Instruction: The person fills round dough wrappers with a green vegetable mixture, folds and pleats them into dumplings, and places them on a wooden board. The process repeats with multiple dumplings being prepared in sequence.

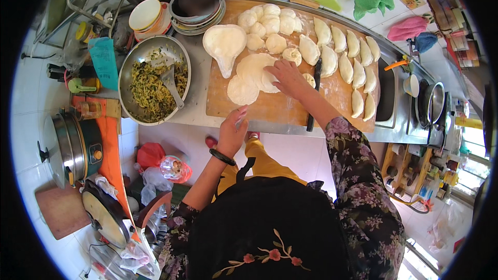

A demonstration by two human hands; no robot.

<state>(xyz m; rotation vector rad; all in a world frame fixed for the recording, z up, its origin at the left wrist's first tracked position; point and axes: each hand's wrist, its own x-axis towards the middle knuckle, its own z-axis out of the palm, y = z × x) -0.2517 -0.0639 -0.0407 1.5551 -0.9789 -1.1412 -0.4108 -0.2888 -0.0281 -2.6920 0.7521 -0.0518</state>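
Note:
My right hand (290,79) rests with its fingertips on the right edge of a flat dough round (255,70) that overlaps other rounds on the floured wooden board (272,111). Just in front of the board, below a smaller dough round (242,90), my left hand (232,130) hovers with fingers apart and nothing in it. Folded, filled dumplings (345,68) lie in rows at the right. Behind are a pile of dough balls (269,21) and a pleated bun (291,56). A dough sheet (224,42) on a white scoop-shaped thing lies at the back left.
A steel bowl (123,85) of chopped filling with a spatula (171,85) stands left of the board. Stacked plates (194,27) and bowls (144,14) are behind it. A dark stick-like tool (314,101) lies beside my right forearm. The sink (387,97) is at the right.

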